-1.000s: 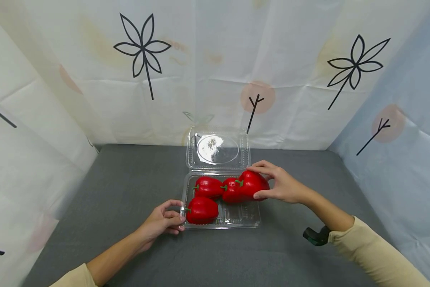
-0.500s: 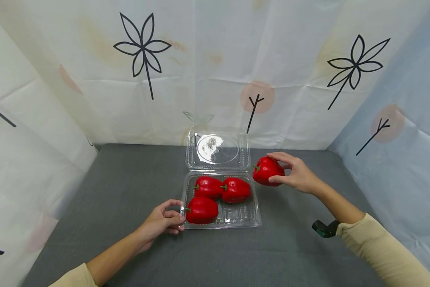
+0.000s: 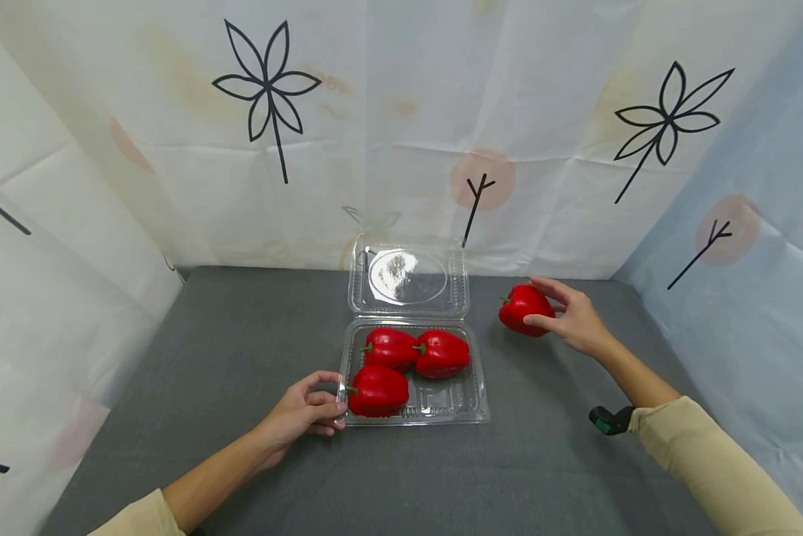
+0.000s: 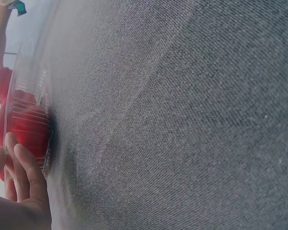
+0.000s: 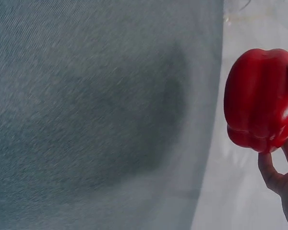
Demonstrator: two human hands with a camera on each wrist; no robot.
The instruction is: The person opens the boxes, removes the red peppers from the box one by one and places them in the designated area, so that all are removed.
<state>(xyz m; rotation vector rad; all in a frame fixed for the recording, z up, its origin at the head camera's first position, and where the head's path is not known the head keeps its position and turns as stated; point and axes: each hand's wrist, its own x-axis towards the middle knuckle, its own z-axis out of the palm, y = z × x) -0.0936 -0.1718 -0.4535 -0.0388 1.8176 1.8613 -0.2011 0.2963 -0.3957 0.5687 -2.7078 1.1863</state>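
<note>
A clear plastic clamshell box (image 3: 441,411) lies with its lid raised at the back, and three red bell peppers sit in its base: one at back left (image 3: 389,348), another pepper at back right (image 3: 443,354), and a third pepper (image 3: 378,391) at front left. My left hand (image 3: 309,404) pinches the box's left rim between thumb and fingers; the left wrist view shows the fingers (image 4: 31,175) against the clear wall. To the right of the box, my right hand (image 3: 571,316) grips a fourth red bell pepper (image 3: 525,310), its green stem pointing left. A shadow lies on the cloth below it.
The transparent lid (image 3: 408,279) stands open toward the rear curtain (image 3: 401,134). A grey cloth (image 3: 254,327) covers the table, with white patterned fabric around its back and sides. A dark strap device (image 3: 610,420) sits on my right wrist.
My right hand has carried its pepper from over the right side of the box out to the right and back. My left hand keeps its hold on the rim.
</note>
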